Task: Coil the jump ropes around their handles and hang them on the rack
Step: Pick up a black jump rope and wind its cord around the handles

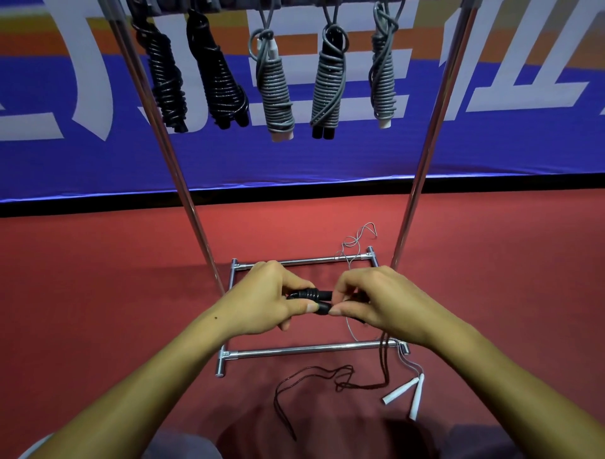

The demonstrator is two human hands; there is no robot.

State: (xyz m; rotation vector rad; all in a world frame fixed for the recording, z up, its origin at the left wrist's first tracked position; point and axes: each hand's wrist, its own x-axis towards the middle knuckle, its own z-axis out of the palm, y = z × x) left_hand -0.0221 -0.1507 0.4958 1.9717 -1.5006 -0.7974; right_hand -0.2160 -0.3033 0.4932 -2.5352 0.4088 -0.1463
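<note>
Fingers of the left hand grip the paired black handles; the right hand pinches, probably, the dark cord trailing below. Coiling has barely begun; next, wind tight turns outward.

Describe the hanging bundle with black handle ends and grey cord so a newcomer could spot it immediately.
Look at the rack's top bar, where five coiled ropes hang. Counting from the left, the mixed bundle is fourth, between two grey-wrapped ropes. Only it shows black handle tips under grey coils; its grey neighbours end in white tips.
</note>
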